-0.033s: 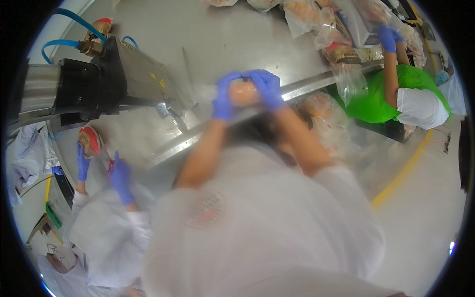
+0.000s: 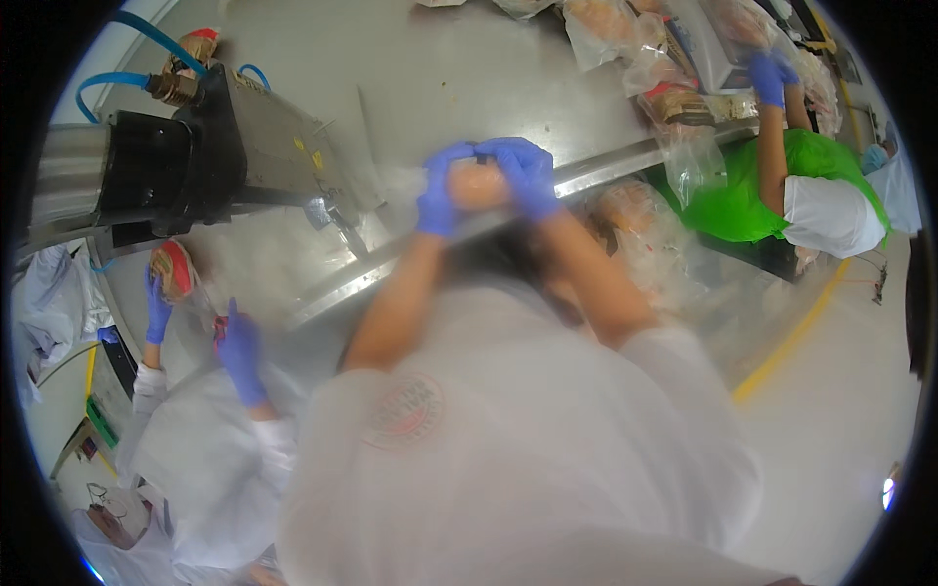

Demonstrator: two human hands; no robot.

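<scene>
My blue-gloved left hand (image 2: 437,200) and right hand (image 2: 525,176) are closed around a pale orange, rounded item (image 2: 477,188), perhaps in clear plastic; blur hides its detail. They hold it from either side over the front steel rail (image 2: 606,166) of a metal table (image 2: 430,83). To the left of my hands stands a machine (image 2: 269,146) with a black cylinder, blue hoses and a metal block, with a bracket reaching down near the rail.
Bagged orange products (image 2: 596,29) lie at the back right, more (image 2: 630,220) below the rail. A co-worker in green (image 2: 733,186) works at the right. Another in white (image 2: 195,459) at the lower left handles red-and-brown packages (image 2: 174,272). A yellow floor line (image 2: 791,337) runs at the right.
</scene>
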